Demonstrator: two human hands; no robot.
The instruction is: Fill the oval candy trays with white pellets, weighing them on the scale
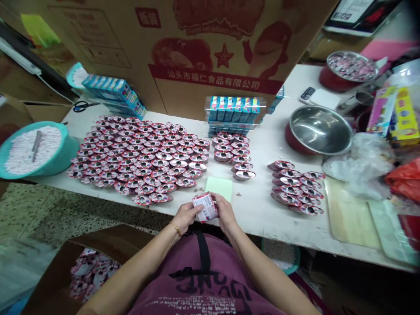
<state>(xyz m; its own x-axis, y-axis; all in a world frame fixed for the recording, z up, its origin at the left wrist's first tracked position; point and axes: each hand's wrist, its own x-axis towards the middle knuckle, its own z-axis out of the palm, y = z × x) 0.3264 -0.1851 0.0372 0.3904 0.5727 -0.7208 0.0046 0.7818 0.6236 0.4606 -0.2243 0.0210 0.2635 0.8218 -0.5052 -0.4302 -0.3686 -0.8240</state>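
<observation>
Both my hands hold one small pink-and-white packet [205, 206] at the table's near edge. My left hand [186, 216] grips its left side with curled fingers, and my right hand [224, 212] closes on its right side. Just beyond the packet lies a pale green card [219, 187]. A large spread of several round foil-topped cups [141, 159] covers the white table [262, 205] to the left. A smaller column of cups [233, 155] sits straight ahead, and another cluster of cups [297, 188] lies to the right.
A big printed cardboard box [203, 48] stands behind the table. Blue packs in clear wrap [233, 113] stand in front of it. A teal basin of white pieces [31, 151] sits left, steel bowls [320, 129] right, an open carton with cups [90, 271] below left.
</observation>
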